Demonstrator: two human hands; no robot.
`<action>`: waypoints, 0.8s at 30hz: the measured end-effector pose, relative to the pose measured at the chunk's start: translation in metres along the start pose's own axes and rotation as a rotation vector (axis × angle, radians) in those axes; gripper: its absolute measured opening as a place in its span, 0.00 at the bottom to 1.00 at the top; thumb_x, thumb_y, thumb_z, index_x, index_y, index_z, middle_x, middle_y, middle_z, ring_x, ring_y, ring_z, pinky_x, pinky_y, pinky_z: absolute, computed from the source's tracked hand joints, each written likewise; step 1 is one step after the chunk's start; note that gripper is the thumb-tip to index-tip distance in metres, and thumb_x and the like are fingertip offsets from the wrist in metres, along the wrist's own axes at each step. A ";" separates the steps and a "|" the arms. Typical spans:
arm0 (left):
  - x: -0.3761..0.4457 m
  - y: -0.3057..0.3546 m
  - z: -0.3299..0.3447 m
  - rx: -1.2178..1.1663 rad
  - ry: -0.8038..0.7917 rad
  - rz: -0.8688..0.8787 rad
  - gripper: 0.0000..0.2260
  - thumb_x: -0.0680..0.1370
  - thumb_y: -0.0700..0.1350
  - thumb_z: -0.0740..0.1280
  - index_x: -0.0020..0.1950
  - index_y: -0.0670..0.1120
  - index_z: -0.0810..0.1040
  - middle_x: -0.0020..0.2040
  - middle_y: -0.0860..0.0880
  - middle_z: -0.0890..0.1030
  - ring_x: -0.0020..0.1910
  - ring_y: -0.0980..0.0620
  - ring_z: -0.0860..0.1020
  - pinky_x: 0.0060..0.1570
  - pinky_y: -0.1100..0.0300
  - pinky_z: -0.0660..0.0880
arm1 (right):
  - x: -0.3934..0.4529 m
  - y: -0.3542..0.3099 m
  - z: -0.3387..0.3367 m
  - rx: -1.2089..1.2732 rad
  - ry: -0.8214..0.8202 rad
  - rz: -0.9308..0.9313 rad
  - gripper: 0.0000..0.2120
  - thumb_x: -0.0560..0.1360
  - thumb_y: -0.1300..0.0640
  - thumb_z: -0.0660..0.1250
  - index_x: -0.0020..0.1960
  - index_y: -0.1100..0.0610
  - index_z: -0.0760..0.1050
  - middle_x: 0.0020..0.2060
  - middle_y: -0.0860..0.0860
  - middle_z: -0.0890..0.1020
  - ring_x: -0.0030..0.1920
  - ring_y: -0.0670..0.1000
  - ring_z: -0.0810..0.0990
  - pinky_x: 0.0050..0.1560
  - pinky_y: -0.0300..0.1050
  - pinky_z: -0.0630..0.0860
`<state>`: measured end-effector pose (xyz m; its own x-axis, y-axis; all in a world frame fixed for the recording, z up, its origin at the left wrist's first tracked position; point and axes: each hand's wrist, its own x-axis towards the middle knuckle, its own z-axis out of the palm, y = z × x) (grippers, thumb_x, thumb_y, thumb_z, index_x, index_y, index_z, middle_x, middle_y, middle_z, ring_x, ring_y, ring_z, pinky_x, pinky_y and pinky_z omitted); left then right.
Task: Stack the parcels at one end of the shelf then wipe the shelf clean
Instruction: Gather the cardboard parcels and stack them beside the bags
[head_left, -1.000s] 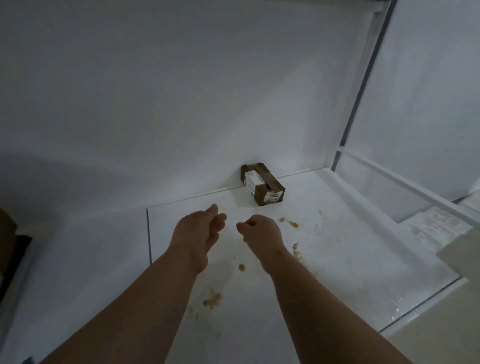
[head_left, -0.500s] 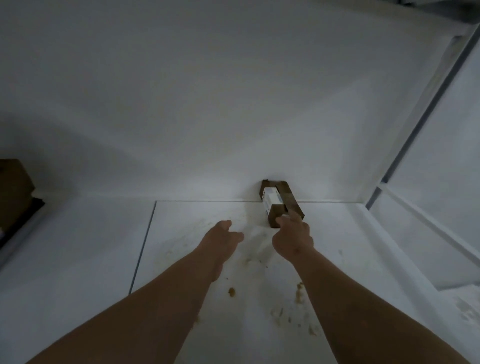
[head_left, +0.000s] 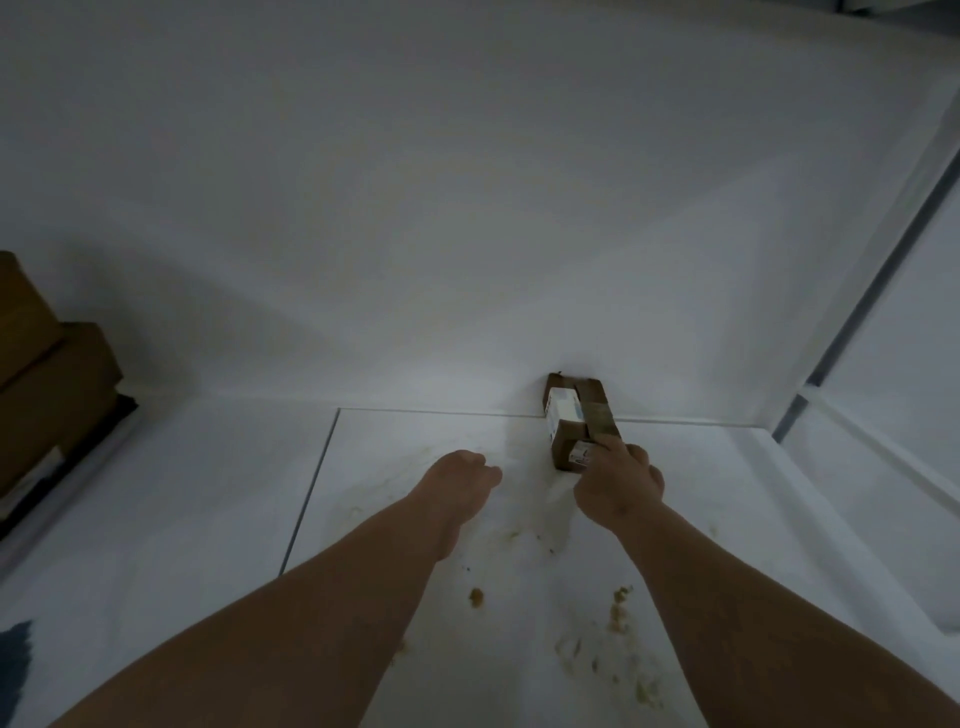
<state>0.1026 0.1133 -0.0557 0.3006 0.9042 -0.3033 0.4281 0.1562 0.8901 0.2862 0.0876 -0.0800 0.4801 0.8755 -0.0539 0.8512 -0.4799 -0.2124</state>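
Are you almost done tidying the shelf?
Partly. Some brown parcels are already stacked at the left end. The right hand is taking hold of the last small parcel by the back wall. Brown crumbs remain, so wiping the shelf is left.

Head view, close, looking down onto shelf (head_left: 208, 519)

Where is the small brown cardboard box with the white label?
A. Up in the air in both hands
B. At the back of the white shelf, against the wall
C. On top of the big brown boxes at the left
B: the small brown cardboard box lies on the white shelf with its far end at the back wall, and only the right hand touches its near end.
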 end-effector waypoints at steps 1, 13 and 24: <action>-0.001 0.000 0.000 -0.011 0.006 -0.008 0.19 0.82 0.43 0.61 0.73 0.40 0.67 0.71 0.41 0.70 0.70 0.42 0.69 0.63 0.54 0.69 | -0.002 -0.002 -0.002 0.017 0.029 -0.013 0.25 0.73 0.61 0.58 0.70 0.56 0.68 0.69 0.49 0.68 0.67 0.55 0.65 0.69 0.54 0.63; -0.035 -0.012 -0.020 -0.518 -0.010 -0.293 0.25 0.75 0.65 0.64 0.62 0.47 0.74 0.58 0.46 0.76 0.57 0.42 0.76 0.58 0.44 0.76 | -0.091 -0.059 -0.005 0.395 0.293 -0.303 0.13 0.78 0.58 0.60 0.56 0.57 0.80 0.56 0.48 0.80 0.55 0.46 0.73 0.55 0.30 0.70; -0.068 -0.057 -0.065 -0.668 0.039 -0.270 0.21 0.76 0.43 0.69 0.68 0.41 0.71 0.51 0.40 0.83 0.48 0.44 0.82 0.36 0.56 0.78 | -0.146 -0.099 0.010 1.086 0.195 0.015 0.07 0.76 0.57 0.66 0.53 0.52 0.74 0.51 0.47 0.78 0.50 0.46 0.79 0.41 0.39 0.76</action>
<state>0.0026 0.0683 -0.0638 0.2221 0.8113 -0.5408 -0.1330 0.5746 0.8075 0.1297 0.0083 -0.0608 0.5954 0.8003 0.0708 0.2516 -0.1020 -0.9624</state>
